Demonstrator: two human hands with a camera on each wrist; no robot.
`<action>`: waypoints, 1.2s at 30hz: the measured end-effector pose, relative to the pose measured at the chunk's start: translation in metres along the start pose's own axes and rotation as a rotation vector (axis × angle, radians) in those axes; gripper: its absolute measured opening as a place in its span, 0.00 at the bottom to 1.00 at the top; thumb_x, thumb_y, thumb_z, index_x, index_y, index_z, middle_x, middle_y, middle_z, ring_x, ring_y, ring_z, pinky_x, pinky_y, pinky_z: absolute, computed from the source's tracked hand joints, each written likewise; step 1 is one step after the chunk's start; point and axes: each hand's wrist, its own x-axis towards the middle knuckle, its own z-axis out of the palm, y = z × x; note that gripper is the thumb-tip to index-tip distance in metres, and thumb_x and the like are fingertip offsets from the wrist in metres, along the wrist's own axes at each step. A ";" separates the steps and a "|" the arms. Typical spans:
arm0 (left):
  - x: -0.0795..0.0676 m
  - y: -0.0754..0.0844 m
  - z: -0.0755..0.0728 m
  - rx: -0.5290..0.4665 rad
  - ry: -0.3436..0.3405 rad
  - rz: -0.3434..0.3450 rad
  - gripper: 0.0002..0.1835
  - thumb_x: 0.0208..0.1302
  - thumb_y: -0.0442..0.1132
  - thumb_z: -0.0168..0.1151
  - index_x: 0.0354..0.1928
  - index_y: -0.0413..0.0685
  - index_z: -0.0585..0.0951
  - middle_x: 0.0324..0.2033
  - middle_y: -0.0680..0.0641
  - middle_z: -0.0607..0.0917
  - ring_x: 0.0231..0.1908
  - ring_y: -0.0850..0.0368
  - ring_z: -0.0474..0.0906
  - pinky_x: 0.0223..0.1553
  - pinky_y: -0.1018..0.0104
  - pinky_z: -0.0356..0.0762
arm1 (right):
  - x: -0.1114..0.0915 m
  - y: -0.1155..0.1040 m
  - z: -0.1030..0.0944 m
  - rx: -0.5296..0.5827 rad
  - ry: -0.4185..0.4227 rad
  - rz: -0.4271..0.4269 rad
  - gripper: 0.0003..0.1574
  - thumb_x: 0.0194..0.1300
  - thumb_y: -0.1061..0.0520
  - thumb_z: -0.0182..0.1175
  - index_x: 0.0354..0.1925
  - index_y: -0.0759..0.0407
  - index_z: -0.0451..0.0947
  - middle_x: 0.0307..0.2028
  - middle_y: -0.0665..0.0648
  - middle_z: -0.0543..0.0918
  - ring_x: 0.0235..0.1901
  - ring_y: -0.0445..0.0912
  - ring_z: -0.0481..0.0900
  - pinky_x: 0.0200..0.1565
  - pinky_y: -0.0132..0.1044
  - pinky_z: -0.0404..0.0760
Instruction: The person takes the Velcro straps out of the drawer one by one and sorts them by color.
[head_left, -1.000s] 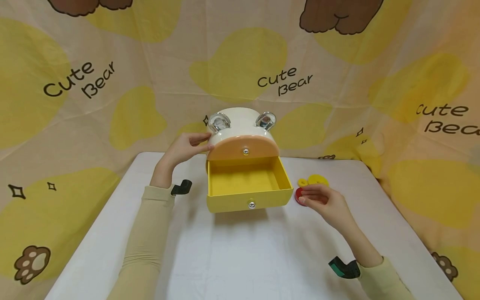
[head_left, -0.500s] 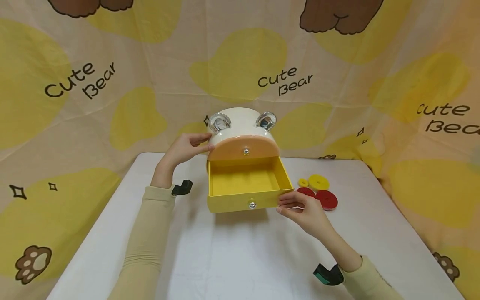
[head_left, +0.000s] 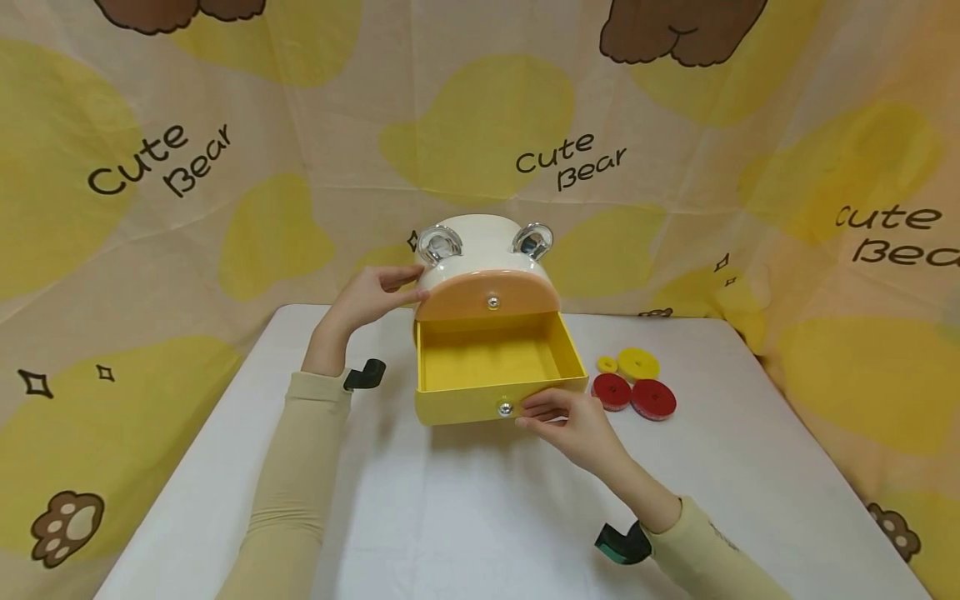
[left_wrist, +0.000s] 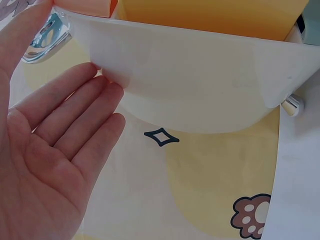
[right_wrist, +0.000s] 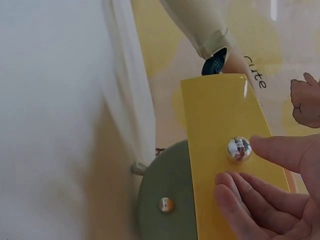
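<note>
A small white drawer cabinet point(head_left: 480, 237) with silver ears stands at the middle of the table. Its orange top drawer point(head_left: 457, 300) is closed; the yellow drawer point(head_left: 442, 407) below is pulled well out and holds nothing. My left hand point(head_left: 371, 296) rests its fingertips against the cabinet's left side, fingers fairly straight. At the yellow drawer's front is my right hand point(head_left: 577, 425), its fingertips just right of the silver knob point(right_wrist: 239, 149). In the right wrist view one fingertip lies right at the knob's edge, the others along the yellow front.
To the cabinet's right lie two red discs point(head_left: 654, 400), a yellow disc point(head_left: 638, 365) and a small yellow ring point(head_left: 607, 364). A green drawer front point(right_wrist: 167, 192) shows beneath the yellow one. Patterned cloth point(head_left: 480, 125) hangs behind the white table point(head_left: 450, 517).
My right hand has left the red disc at the right and moved left along the yellow drawer's front to its knob. Both red discs now show fully. The left hand stays put.
</note>
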 end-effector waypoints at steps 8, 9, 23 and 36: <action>-0.003 0.007 0.000 -0.019 -0.012 -0.019 0.33 0.55 0.54 0.68 0.63 0.53 0.74 0.62 0.47 0.75 0.63 0.47 0.71 0.61 0.50 0.70 | 0.003 -0.004 0.017 -0.034 0.019 -0.027 0.12 0.52 0.51 0.72 0.34 0.54 0.85 0.30 0.48 0.87 0.30 0.38 0.84 0.33 0.26 0.82; -0.004 0.011 -0.001 -0.018 -0.014 -0.019 0.33 0.56 0.52 0.68 0.63 0.51 0.74 0.62 0.46 0.75 0.63 0.47 0.70 0.61 0.49 0.70 | 0.003 -0.005 0.018 -0.033 0.025 -0.022 0.11 0.52 0.51 0.72 0.34 0.54 0.85 0.30 0.48 0.87 0.29 0.38 0.83 0.33 0.25 0.82; -0.005 0.009 -0.002 -0.007 -0.007 -0.001 0.34 0.54 0.56 0.68 0.63 0.54 0.75 0.62 0.48 0.76 0.62 0.48 0.71 0.61 0.51 0.71 | 0.006 -0.009 0.024 -0.038 0.120 0.025 0.09 0.51 0.50 0.73 0.29 0.52 0.86 0.26 0.46 0.86 0.25 0.37 0.80 0.30 0.26 0.81; -0.003 0.003 -0.001 -0.024 0.001 0.003 0.33 0.54 0.54 0.69 0.62 0.55 0.75 0.61 0.49 0.76 0.62 0.50 0.72 0.61 0.52 0.71 | 0.026 -0.012 0.022 -0.012 0.134 0.043 0.09 0.50 0.51 0.73 0.28 0.54 0.86 0.25 0.49 0.86 0.24 0.39 0.81 0.29 0.29 0.82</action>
